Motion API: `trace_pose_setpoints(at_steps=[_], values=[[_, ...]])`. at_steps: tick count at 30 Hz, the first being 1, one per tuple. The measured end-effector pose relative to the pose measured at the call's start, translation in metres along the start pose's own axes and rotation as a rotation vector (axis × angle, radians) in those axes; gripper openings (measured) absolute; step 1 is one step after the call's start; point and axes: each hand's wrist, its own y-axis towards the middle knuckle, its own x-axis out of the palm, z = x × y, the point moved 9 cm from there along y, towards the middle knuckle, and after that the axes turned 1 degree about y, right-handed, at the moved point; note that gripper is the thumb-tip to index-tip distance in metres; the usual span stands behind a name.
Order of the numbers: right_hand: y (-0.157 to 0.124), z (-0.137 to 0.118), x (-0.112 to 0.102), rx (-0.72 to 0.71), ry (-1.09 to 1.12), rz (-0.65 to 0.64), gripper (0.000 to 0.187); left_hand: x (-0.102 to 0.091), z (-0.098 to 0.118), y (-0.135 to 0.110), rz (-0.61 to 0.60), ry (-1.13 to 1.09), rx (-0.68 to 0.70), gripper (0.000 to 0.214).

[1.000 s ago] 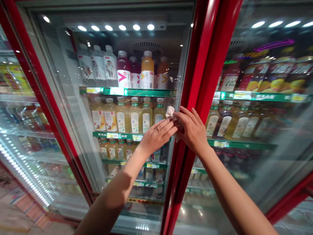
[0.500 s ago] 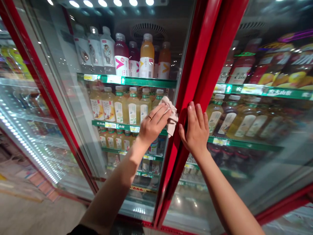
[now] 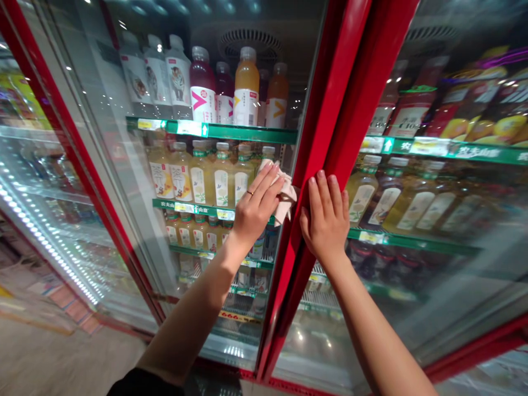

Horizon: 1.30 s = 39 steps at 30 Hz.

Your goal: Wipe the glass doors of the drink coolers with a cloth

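I face a drinks fridge with two glass doors in red frames [image 3: 325, 110]. My left hand [image 3: 256, 206], a ring on one finger, presses a small pale cloth [image 3: 284, 198] flat against the left glass door [image 3: 124, 181], close to its right edge. The fingers lie stretched over the cloth. My right hand [image 3: 325, 217] rests flat with fingers spread on the red frame where the two doors meet. It holds nothing.
Behind the glass, green-edged shelves [image 3: 231, 132] carry rows of bottled drinks [image 3: 245, 88]: white, purple and orange on top, pale yellow tea bottles [image 3: 198, 176] below. The right door [image 3: 445, 192] shows more bottles. Another lit fridge [image 3: 37, 209] stands at the left, tiled floor below.
A second ago both hands met at the cloth. The right hand let go and moved onto the red frame; the left hand now keeps the cloth against the glass, slightly higher.
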Motion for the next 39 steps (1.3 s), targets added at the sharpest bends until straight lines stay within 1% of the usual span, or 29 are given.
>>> trace_pose_setpoints(at_steps=[3,5,8,11,13,15,17,20,23,25,27,29,31,33,35,39], values=[[-0.001,0.0,0.0,-0.001,-0.001,0.002,0.077,0.006,0.001,0.014,0.067,-0.053,0.001,0.056],[-0.001,0.001,0.0,0.001,0.002,-0.002,0.078,0.009,0.007,0.014,0.08,-0.098,0.023,0.058],[-0.001,0.002,0.002,0.01,-0.004,-0.019,0.077,0.005,0.014,0.004,0.05,-0.14,0.069,0.057],[0.0,0.001,0.001,0.007,-0.001,-0.01,0.077,-0.003,0.012,-0.005,-0.011,-0.118,0.116,0.055],[0.001,-0.002,-0.001,-0.005,0.003,0.009,0.077,-0.006,0.005,-0.002,-0.014,-0.103,0.081,0.052],[0.001,-0.003,-0.002,-0.005,0.0,0.02,0.077,-0.005,-0.002,0.006,0.022,-0.113,0.002,0.051],[0.001,-0.002,-0.002,0.006,-0.009,0.011,0.077,-0.001,-0.002,0.013,0.054,-0.134,-0.039,0.052],[0.0,-0.001,0.0,0.016,-0.018,-0.009,0.078,0.006,0.007,0.013,0.028,-0.134,-0.004,0.046],[0.0,-0.001,0.0,0.018,-0.008,-0.011,0.079,0.002,0.009,0.001,0.009,-0.085,0.046,0.05],[0.0,-0.002,-0.001,0.015,-0.007,-0.003,0.079,-0.005,0.005,-0.006,0.048,-0.07,0.051,0.049],[0.0,-0.003,-0.001,0.011,-0.016,0.007,0.078,-0.01,-0.003,-0.006,0.117,-0.086,0.001,0.051],[0.0,-0.002,0.0,0.014,-0.031,0.008,0.077,-0.009,-0.007,0.0,0.18,-0.109,-0.063,0.047],[0.0,-0.001,0.001,0.019,-0.042,0.001,0.076,-0.004,-0.004,0.007,0.208,-0.133,-0.083,0.042],[0.0,-0.001,-0.001,0.017,-0.037,0.002,0.077,0.0,0.003,0.012,0.203,-0.159,-0.069,0.042],[0.001,-0.003,-0.003,0.018,-0.017,0.004,0.077,0.0,0.006,0.01,0.178,-0.168,-0.056,0.044],[0.002,-0.007,-0.003,0.08,0.001,-0.044,0.078,-0.006,0.004,0.0,0.083,-0.111,-0.015,0.048]])
